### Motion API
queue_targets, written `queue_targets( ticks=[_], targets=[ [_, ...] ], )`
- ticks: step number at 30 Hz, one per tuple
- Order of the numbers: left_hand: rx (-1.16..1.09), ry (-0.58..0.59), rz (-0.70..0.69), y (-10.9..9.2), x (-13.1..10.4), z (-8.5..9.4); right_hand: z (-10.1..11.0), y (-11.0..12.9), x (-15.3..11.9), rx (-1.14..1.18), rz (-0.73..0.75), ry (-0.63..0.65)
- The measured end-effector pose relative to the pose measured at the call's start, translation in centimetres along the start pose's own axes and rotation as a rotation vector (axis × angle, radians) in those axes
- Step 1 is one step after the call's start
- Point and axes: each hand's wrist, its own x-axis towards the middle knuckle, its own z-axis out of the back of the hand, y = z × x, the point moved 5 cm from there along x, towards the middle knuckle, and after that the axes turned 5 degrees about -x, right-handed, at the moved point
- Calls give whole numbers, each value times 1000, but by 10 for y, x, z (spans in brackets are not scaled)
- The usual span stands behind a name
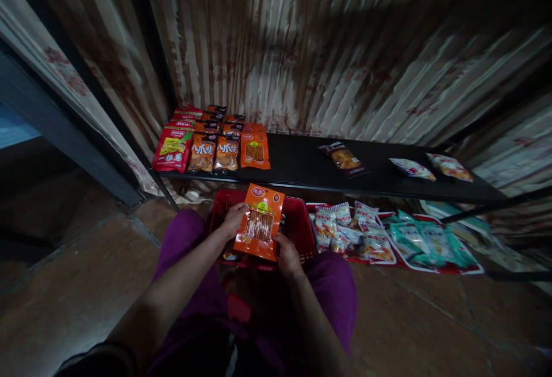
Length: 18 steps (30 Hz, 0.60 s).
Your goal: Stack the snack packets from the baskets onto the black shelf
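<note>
One left hand (234, 220) grips the left edge of the pack (260, 222), which is above the basket (301, 222). Its long axis runs toward the shelf (293, 160), logo end foremost and leaning slightly right. It looks light, soft and slick, the sticks (259, 229) perhaps brittle, so the side seams suit holding. The right hand (288, 255) pinches the lower right edge.

Left hand (235, 220) and right hand (287, 255) are gripping an orange snack packet (260, 222) by opposite edges, above a red basket (297, 224). Red bags (173, 148) and another orange packet (255, 147) are occupying the left part of the black shelf (293, 161).
</note>
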Motion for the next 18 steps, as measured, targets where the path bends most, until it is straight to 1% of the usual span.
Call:
queue_targets(
  ticks=[3,6,9,12,15,18],
  targets=[
    [11,-28,-34,-8,-9,-7,-8,14,-8,48,4,47],
    [27,-68,-61,-11,-18,-9,-13,35,-9,83,83,15],
    [35,-84,-66,-11,-27,-10,-16,53,-5,63,125,-33],
    [27,-72,-74,-12,-35,-11,-17,66,-1,40,157,-75],
    [20,-44,-95,-18,-40,-13,-22,76,-2,43,175,-52],
    [35,-13,-196,-31,-41,-17,-29,80,-5,28,177,-31]
  ],
)
